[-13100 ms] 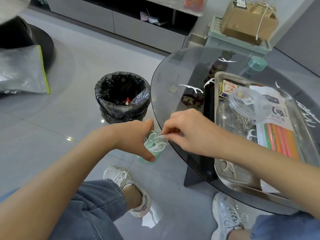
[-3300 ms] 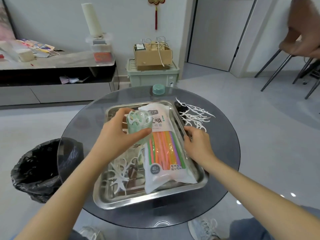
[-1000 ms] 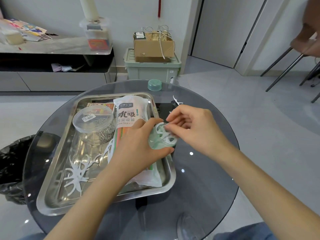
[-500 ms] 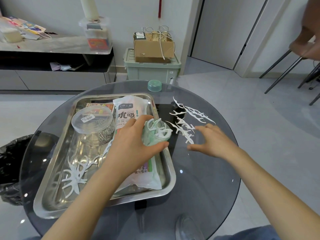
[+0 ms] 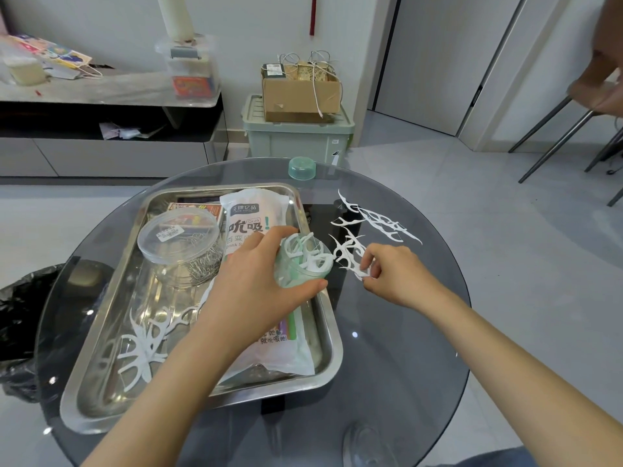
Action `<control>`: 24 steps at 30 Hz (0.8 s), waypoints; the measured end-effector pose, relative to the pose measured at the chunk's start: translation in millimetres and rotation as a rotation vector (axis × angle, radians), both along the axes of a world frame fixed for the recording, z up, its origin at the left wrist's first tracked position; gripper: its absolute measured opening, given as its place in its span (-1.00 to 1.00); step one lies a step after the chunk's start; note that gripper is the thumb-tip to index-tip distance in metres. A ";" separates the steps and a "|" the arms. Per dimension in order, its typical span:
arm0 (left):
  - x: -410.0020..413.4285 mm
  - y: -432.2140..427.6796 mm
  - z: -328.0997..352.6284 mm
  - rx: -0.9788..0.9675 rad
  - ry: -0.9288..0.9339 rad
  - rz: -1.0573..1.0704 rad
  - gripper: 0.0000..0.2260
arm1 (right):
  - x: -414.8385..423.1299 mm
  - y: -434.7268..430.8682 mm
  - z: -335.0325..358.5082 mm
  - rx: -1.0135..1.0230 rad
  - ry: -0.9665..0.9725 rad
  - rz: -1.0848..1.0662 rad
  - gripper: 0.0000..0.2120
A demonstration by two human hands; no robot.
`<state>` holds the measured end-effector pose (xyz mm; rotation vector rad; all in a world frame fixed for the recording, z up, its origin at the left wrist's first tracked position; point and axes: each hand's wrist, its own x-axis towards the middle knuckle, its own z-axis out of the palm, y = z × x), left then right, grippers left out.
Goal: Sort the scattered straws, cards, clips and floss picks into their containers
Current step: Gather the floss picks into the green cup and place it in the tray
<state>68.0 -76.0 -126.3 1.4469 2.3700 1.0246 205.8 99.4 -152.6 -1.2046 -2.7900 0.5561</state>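
Floss picks point(image 5: 349, 254) lie just beyond right grip point(image 5: 394, 276), which pinches one; left grip point(image 5: 256, 281) holds green jar point(image 5: 293, 273) close beside.

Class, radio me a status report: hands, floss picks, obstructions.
Left hand grips green container. Right hand pinches floss pick on table. More picks in tray. Nothing blocking.
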 end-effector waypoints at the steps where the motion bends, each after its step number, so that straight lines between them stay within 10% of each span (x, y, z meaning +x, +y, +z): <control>1: -0.1 -0.1 -0.3 -0.006 0.001 0.000 -0.37 | 1.2 1.0 1.3 -0.048 0.032 -0.021 -0.88; 24: 5.3 -0.2 0.9 -0.082 0.002 -0.010 -0.39 | -3.5 -36.8 70.3 -0.964 1.048 -0.142 -0.94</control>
